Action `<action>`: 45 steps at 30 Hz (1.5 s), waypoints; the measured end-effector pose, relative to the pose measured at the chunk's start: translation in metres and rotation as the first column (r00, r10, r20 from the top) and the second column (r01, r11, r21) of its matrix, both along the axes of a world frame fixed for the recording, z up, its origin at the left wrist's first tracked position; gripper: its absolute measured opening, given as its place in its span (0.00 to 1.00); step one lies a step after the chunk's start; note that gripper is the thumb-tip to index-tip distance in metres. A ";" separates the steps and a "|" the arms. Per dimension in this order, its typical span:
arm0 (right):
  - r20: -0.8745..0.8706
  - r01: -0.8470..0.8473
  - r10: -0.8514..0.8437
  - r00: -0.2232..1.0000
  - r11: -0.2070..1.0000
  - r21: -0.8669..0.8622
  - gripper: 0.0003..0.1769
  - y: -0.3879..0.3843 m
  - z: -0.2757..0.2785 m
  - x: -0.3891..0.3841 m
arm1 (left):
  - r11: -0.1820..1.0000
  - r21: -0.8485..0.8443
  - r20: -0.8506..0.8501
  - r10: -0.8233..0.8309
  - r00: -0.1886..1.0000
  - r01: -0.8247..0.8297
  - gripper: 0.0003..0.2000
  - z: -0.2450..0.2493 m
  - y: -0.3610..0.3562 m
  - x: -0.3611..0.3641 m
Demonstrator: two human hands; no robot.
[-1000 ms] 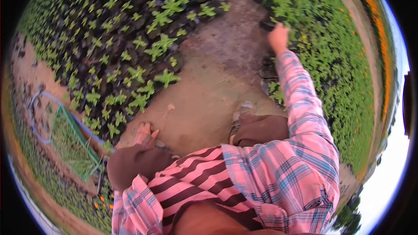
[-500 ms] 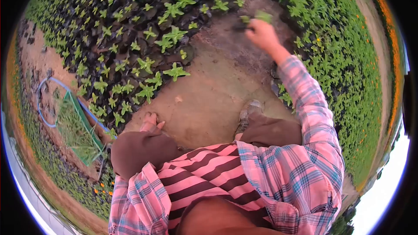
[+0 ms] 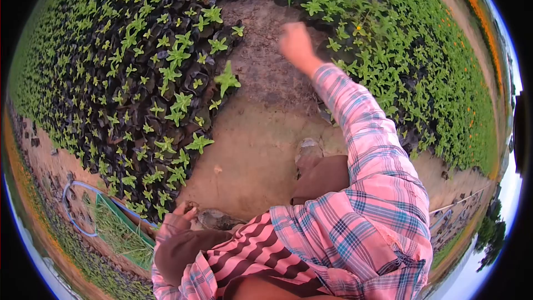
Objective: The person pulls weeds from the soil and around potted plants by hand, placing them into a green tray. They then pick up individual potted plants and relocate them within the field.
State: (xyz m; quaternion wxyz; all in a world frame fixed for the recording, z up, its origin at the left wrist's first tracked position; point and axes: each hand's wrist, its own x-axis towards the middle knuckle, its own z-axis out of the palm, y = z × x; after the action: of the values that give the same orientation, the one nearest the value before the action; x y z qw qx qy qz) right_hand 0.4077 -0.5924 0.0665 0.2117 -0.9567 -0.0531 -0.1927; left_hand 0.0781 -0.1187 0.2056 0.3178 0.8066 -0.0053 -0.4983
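My right hand [image 3: 297,44] reaches forward over the dark soil strip, close to the edge of the right-hand plant bed [image 3: 383,55]. Its fingers are smeared by motion, and no plant shows in them. A bright green seedling [image 3: 227,79], a bit blurred, is at the edge of the left-hand bed of seedlings in black bags [image 3: 139,86]; its base is hard to make out. Low beside my left knee, my left hand [image 3: 180,214] has its fingers loosely bent and apart, just by my shoe [image 3: 217,219]. I see nothing held in it.
Bare earth [image 3: 250,150] runs between the two beds. At the lower left lies a green container [image 3: 125,214] of cut grass, beside a blue hose [image 3: 69,208]. Orange flowers [image 3: 472,5] line the far right path.
The green seedling that was in my right hand now shows at the left bed's edge. My right hand has swung from there empty-looking, and the view has turned. My left hand has lowered.
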 end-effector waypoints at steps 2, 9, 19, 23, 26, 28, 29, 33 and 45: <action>-0.033 0.200 -0.210 0.977 0.959 -0.200 0.12 -0.051 -0.021 0.023 | 0.968 -0.075 -0.144 0.227 0.963 -0.239 0.19 -0.008 0.012 0.013; -0.199 0.223 -0.267 0.943 0.951 -0.215 0.11 -0.101 -0.023 0.044 | 0.964 -0.125 -0.273 0.194 0.942 -0.235 0.18 0.015 -0.030 0.092; -0.212 -0.330 0.335 0.918 0.942 0.062 0.09 -0.022 0.028 0.002 | 0.941 -0.055 0.182 -0.318 0.930 0.332 0.17 -0.057 -0.200 0.174; -0.277 -0.665 0.639 0.718 0.747 -0.003 0.08 0.026 0.002 -0.012 | 0.957 -0.104 0.459 -0.194 0.867 0.270 0.14 -0.116 -0.262 0.203; -0.229 -0.741 0.750 0.621 0.657 0.142 0.09 0.036 0.005 -0.014 | 0.979 0.015 0.581 -0.172 0.795 0.201 0.17 -0.142 -0.292 0.224; -0.173 -0.622 0.671 0.721 0.737 0.266 0.11 0.028 0.028 0.007 | 0.986 0.049 0.600 -0.158 0.784 0.161 0.18 -0.140 -0.301 0.237; -0.141 -0.481 0.564 0.814 0.789 0.382 0.13 0.024 0.034 0.017 | 0.989 0.073 0.621 -0.143 0.771 0.125 0.20 -0.139 -0.304 0.243; -0.117 -0.165 0.247 0.962 0.865 0.474 0.17 0.015 0.009 0.129 | 0.957 0.229 0.403 -0.261 0.877 0.180 0.31 -0.147 -0.310 0.259; -0.111 -0.170 0.197 0.974 0.962 0.213 0.06 0.050 -0.042 0.273 | 0.833 0.512 0.204 -0.353 0.913 0.208 0.36 -0.173 -0.341 0.264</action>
State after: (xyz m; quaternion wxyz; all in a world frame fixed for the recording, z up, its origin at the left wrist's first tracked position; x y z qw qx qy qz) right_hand 0.6808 -0.5422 0.0243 0.3276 -0.9318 -0.1077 -0.1133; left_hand 0.3421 -0.4600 0.0330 0.0263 0.9142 -0.0480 -0.4016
